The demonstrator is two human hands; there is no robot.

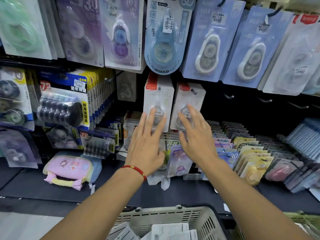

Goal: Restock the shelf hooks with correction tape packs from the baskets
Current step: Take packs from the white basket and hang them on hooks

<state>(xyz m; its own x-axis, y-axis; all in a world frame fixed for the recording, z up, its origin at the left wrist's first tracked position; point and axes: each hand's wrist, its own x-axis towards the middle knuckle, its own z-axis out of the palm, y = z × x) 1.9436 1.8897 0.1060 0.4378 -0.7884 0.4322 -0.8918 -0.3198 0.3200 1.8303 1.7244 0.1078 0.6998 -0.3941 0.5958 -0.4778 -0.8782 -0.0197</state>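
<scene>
Two stacks of white correction tape packs with red tabs hang side by side on hooks, the left stack (158, 94) and the right stack (189, 96). My left hand (147, 139), with a red bracelet at the wrist, reaches up with straight fingers touching the front of the left stack. My right hand (195, 135) has its fingers spread against the front of the right stack. Neither hand holds a pack. Below me a beige plastic basket (166, 217) holds several white packs (171, 231) lying backside up.
Bare hooks (229, 96) stick out of the dark panel right of the white stacks. Rows of other tape packs (251, 153) stand on the shelf at the right. A pink pouch (69, 170) lies on the shelf at the left. A green basket (306, 222) edges in at bottom right.
</scene>
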